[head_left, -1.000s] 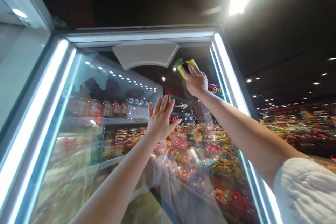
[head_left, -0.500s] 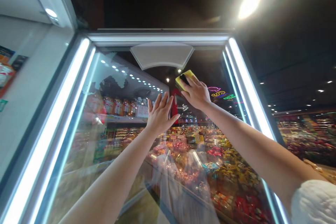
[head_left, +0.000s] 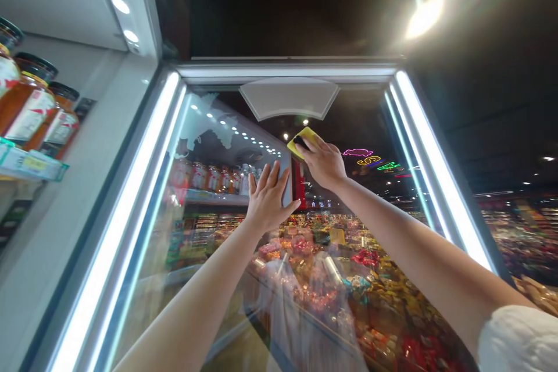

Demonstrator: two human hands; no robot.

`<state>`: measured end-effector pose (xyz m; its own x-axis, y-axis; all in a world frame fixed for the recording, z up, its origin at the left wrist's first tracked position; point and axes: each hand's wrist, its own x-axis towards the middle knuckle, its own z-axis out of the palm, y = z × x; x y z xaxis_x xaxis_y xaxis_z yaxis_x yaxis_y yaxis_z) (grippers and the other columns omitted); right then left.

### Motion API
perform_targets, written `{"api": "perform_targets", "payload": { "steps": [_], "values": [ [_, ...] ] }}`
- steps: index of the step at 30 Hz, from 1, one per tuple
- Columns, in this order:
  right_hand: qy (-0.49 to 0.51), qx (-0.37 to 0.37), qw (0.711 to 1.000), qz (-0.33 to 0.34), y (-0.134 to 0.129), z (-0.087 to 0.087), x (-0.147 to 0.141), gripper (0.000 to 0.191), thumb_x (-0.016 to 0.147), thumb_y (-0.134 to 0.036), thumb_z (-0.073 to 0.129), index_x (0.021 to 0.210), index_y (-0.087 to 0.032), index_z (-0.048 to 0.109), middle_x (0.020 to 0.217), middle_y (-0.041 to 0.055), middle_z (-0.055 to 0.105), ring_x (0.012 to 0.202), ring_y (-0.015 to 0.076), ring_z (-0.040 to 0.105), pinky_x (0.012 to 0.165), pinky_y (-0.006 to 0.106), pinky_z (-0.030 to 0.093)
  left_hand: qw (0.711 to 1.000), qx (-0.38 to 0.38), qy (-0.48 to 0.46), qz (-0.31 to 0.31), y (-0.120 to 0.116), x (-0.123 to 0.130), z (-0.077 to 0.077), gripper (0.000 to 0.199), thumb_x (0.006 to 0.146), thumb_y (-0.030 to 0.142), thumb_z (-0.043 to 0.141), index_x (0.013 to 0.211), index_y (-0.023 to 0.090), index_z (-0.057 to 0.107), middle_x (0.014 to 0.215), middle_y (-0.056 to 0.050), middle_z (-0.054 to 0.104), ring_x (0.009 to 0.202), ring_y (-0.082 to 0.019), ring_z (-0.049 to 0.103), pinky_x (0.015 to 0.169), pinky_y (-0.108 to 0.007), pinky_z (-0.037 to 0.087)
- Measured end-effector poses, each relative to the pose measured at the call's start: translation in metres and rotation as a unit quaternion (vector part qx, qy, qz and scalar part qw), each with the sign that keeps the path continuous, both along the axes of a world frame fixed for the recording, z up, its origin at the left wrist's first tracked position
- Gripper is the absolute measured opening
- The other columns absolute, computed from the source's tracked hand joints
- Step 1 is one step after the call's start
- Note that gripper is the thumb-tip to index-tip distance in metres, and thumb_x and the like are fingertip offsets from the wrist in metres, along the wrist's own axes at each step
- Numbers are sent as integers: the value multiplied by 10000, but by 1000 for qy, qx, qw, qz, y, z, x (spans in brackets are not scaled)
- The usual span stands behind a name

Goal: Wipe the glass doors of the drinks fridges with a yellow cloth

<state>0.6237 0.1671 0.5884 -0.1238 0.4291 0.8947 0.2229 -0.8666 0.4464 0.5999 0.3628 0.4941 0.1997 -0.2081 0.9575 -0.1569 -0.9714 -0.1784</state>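
Observation:
A tall glass door (head_left: 226, 314) with lit strips down both sides stands in front of me. My left hand (head_left: 269, 200) lies flat against the glass, fingers spread, with nothing in it. Higher and to the right, my right hand (head_left: 325, 165) grips a yellow sponge (head_left: 307, 135) with a dark patch on it, pressed to the pane. The palm covers part of the sponge. Above the sponge, a pale fan-shaped panel (head_left: 289, 99) shows on the upper glass.
At the left, jars (head_left: 32, 99) with dark lids stand on a shelf edged by a price strip (head_left: 32, 160). A bright light strip (head_left: 444, 180) runs down the door's right side. Colourful packaged goods (head_left: 370, 279) and neon shapes (head_left: 370, 160) show in the glass.
The view has swung left, so the jars on the shelf now show. My right hand and the sponge have shifted slightly left and down relative to the door. My left hand stays flat on the glass.

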Motion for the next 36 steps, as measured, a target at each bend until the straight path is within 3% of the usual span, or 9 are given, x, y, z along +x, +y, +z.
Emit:
{"api": "perform_targets", "payload": {
  "steps": [5, 10, 13, 16, 20, 23, 27, 30, 36],
  "values": [
    [-15, -27, 1000, 2, -30, -22, 2, 528, 1047, -213, 393, 1522, -423, 488, 1605, -23, 496, 1496, 273, 439, 1135, 534, 425, 1000, 13, 9, -2, 18, -8, -12, 894, 889, 587, 622, 1647, 283, 257, 1753, -71, 136, 1621, -350, 96, 1275, -681, 34],
    [-3, 86, 996, 15, 16, -5, 1, 528, 1042, -220, 387, 1554, -305, 480, 1655, 34, 422, 1542, 342, 346, 1153, 567, 418, 1000, -5, 30, 2, 27, -7, -15, 923, 873, 623, 639, 1648, 306, 250, 1757, -60, 105, 1621, -359, 85, 1272, -681, 41],
    [8, -5, 1000, 18, 38, -21, 0, 571, 1038, -208, 384, 1596, -326, 409, 1667, 16, 401, 1558, 324, 315, 1182, 558, 398, 1000, -10, 18, 4, 27, -5, -16, 896, 887, 654, 607, 1645, 331, 254, 1754, -42, 135, 1618, -350, 118, 1278, -666, 69],
    [6, -64, 998, 26, 25, -37, 3, 601, 1033, -180, 365, 1591, -402, 395, 1645, -31, 435, 1550, 280, 341, 1176, 542, 412, 1000, -13, 5, 7, 27, -4, -17, 892, 884, 686, 595, 1641, 351, 262, 1750, -23, 159, 1615, -341, 145, 1289, -642, 95],
    [2, 54, 998, 43, 14, -15, 7, 552, 1029, -186, 347, 1536, -339, 504, 1645, 3, 437, 1529, 331, 374, 1133, 573, 437, 999, -23, 25, 13, 24, -6, -17, 936, 859, 716, 614, 1645, 361, 248, 1751, 5, 136, 1615, -340, 142, 1301, -621, 99],
    [12, 117, 991, 55, 45, 4, 7, 522, 1023, -197, 378, 1513, -269, 542, 1656, 48, 418, 1535, 372, 348, 1140, 587, 419, 998, -40, 30, 23, 21, -8, -22, 911, 890, 687, 590, 1653, 336, 236, 1748, -6, 148, 1617, -329, 139, 1309, -601, 108],
    [9, -3, 998, 68, 85, -19, 5, 523, 1036, -213, 385, 1537, -304, 506, 1644, 20, 439, 1549, 325, 333, 1173, 553, 399, 997, -44, 52, 22, 34, -16, -48, 913, 893, 663, 608, 1652, 302, 248, 1751, -46, 125, 1621, -347, 96, 1283, -662, 90],
    [20, -73, 995, 70, 77, -48, 7, 520, 1045, -222, 376, 1534, -347, 503, 1633, -11, 458, 1541, 288, 358, 1185, 527, 399, 994, -37, 106, 20, 55, -26, -78, 1036, 799, 702, 706, 1648, 337, 239, 1756, -59, 37, 1617, -396, 5, 1225, -760, 37],
    [17, 38, 996, 82, 91, -38, 10, 538, 1041, -206, 343, 1545, -310, 499, 1647, 18, 432, 1539, 342, 351, 1139, 568, 427, 985, -49, 162, 38, 80, -30, -108, 1234, 656, 614, 869, 1647, 410, 163, 1757, -67, 31, 1599, -459, -36, 1174, -822, 33]
  ]
}}
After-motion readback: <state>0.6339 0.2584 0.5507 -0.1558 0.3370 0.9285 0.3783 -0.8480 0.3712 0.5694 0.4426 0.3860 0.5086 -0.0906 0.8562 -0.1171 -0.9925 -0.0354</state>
